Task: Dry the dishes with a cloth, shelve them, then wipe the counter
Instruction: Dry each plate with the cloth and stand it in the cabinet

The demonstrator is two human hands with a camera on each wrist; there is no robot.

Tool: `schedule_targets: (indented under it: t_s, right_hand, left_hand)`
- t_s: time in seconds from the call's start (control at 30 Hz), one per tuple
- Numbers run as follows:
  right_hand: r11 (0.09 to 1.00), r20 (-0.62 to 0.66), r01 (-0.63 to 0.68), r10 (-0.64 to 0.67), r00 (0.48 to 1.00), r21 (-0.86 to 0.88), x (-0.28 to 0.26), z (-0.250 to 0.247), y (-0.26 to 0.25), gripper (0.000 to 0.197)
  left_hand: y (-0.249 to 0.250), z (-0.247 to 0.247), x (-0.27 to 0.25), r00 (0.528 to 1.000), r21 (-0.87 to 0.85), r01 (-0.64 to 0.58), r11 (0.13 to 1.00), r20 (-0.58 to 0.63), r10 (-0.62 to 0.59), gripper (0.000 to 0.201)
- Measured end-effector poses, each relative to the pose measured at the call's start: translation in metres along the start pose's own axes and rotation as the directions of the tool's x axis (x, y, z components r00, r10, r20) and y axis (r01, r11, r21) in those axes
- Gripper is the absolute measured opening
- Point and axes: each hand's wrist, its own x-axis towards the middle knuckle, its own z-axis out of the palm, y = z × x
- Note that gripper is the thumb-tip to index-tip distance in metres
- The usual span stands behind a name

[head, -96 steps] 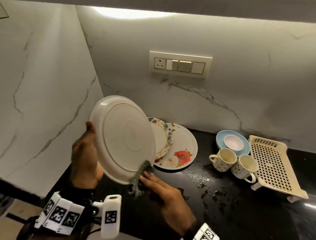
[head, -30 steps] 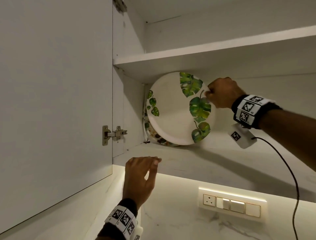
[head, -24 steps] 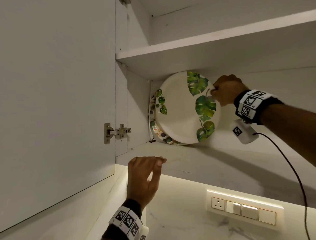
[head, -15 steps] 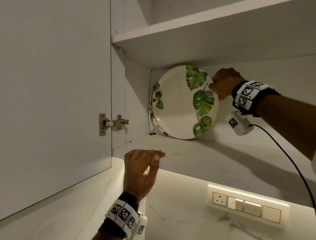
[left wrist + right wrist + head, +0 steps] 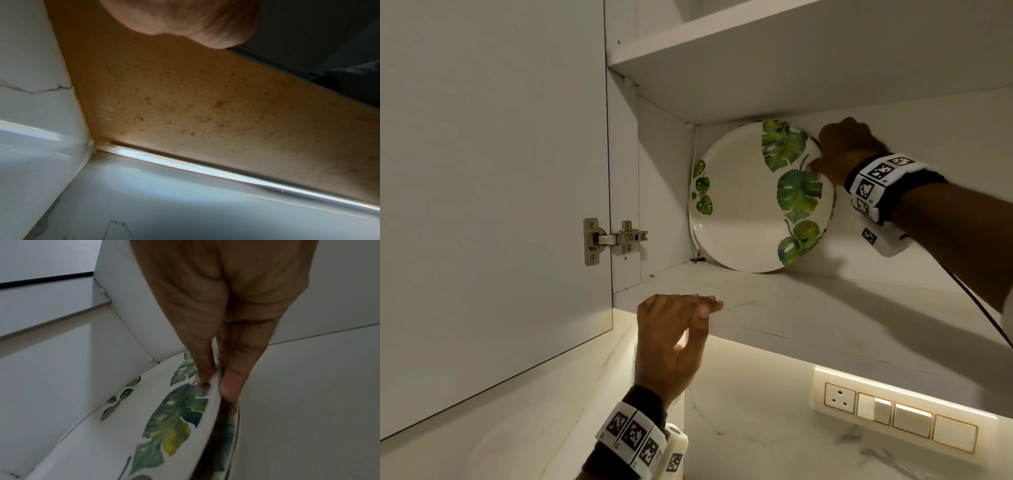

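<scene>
Plate (image 5: pixel 750 205) rim pinched — right hand (image 5: pixel 846 150) grip.

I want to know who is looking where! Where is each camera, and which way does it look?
Head: on the head, looks up into the cupboard; both hands show, left hand on the shelf edge.
Left wrist: looks up at the cupboard's underside; only the palm's heel shows.
Right wrist: looks along the right hand, which pinches the leaf plate.
Head and right wrist share the plate.
</scene>
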Motion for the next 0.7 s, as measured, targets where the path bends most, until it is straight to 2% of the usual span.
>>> schedule_targets:
  t_s: [0.2, 0.43, 0.53, 0.63, 0.7]
  right_hand:
    - [0.999, 0.019, -0.041, 0.04, 0.999, 0.028, -0.006, 0.001, 0.002, 0.068]
    - [0.999, 0.075, -0.027, 0.024, 0.997, 0.042, -0.016, -0.004, 0.01, 0.077]
    - [0.999, 0.079, -0.003, 0.0, 0.997, 0.041, -0.02, -0.009, 0.014, 0.074]
    - [0.999, 0.067, 0.027, -0.025, 0.997, -0.033, -0.031, -0.018, 0.021, 0.068]
    - [0.989, 0.003, 0.073, -0.073, 0.997, -0.128, -0.042, -0.021, 0.024, 0.061]
  left_hand:
    - [0.0, 0.0, 0.001, 1.0, 0.001, 0.014, 1.0, -0.004, -0.014, 0.037]
    - [-0.001, 0.0, -0.002, 0.999, -0.003, 0.037, 0.999, 0.018, -0.037, 0.042]
    - [-0.001, -0.001, 0.0, 0.998, 0.013, 0.047, 0.999, 0.04, -0.048, 0.041]
    - [0.005, -0.005, -0.001, 0.995, 0.01, 0.074, 0.997, 0.06, -0.075, 0.035]
    - [0.01, -0.008, 0.004, 0.994, -0.021, 0.075, 0.997, 0.077, -0.073, 0.033]
